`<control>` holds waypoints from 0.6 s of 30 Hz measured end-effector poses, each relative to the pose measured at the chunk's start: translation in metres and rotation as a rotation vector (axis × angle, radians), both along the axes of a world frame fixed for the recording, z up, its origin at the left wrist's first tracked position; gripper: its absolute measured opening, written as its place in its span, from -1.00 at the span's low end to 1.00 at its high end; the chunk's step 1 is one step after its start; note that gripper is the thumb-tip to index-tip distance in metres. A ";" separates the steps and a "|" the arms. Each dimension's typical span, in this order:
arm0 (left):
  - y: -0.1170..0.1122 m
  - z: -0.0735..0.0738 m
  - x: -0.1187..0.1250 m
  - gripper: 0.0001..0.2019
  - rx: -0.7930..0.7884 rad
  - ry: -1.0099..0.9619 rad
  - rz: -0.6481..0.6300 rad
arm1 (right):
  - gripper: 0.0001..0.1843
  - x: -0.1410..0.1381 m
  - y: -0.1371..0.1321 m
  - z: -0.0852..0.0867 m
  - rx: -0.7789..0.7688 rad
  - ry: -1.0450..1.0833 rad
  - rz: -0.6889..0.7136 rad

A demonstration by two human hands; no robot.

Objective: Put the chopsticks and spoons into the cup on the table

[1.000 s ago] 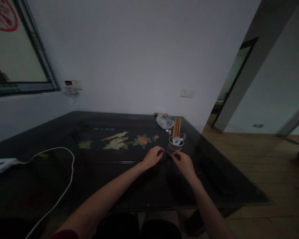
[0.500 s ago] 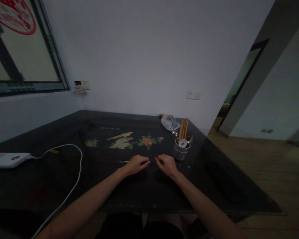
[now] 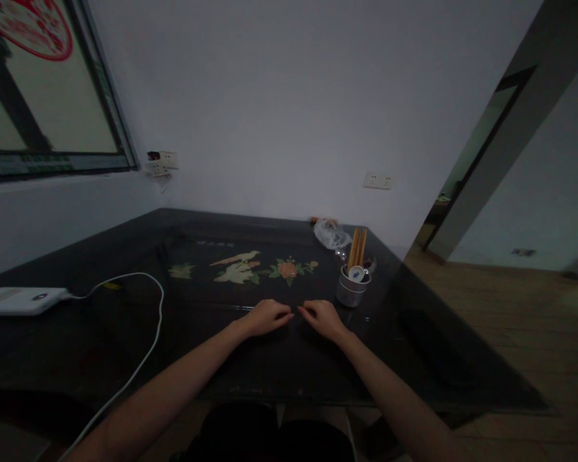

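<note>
My left hand [image 3: 268, 317] rests on the dark glossy table [image 3: 289, 378], its fingers curled in and the thumb pointing to the right. Facing it across a narrow gap is my right hand [image 3: 322, 318], also loosely closed, with its thumb toward the left. Nothing shows in either hand; the curled fingertips are partly hidden. Just beyond my right hand stands a grey cup [image 3: 351, 292] that holds wooden chopsticks [image 3: 357, 248] and spoons, one with a white and blue end [image 3: 356, 274].
A crumpled clear plastic bag [image 3: 331, 235] lies behind the cup. On the left is a white power bank [image 3: 24, 300] whose white cable [image 3: 158, 314] runs toward my left arm. A dark flat object [image 3: 436, 346] lies at the right. A wall [image 3: 270, 128] borders the far edge.
The view has tilted slightly, so the table and its things sit a little higher and to the right. My hands stay in nearly the same pose, thumbs slightly closer together.
</note>
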State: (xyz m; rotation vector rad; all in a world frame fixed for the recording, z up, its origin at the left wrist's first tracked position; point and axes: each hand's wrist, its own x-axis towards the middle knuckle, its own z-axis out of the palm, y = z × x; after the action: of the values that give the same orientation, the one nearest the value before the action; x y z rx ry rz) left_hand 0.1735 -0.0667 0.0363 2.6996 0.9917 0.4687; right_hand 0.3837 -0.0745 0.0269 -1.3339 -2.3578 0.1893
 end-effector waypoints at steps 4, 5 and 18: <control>0.000 0.001 0.000 -0.71 0.020 0.010 0.000 | -0.65 0.000 0.001 0.000 -0.024 0.004 0.005; 0.000 0.001 -0.001 -0.71 0.021 0.007 0.000 | -0.66 0.000 0.001 0.000 -0.032 0.007 0.009; 0.000 -0.001 -0.001 -0.71 -0.017 -0.011 0.013 | -0.64 0.001 0.001 0.000 -0.054 0.006 0.007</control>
State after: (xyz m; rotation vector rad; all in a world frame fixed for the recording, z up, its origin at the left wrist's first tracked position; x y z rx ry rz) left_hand 0.1720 -0.0663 0.0352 2.6744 1.0069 0.4756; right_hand 0.3843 -0.0735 0.0266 -1.3480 -2.3685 0.2599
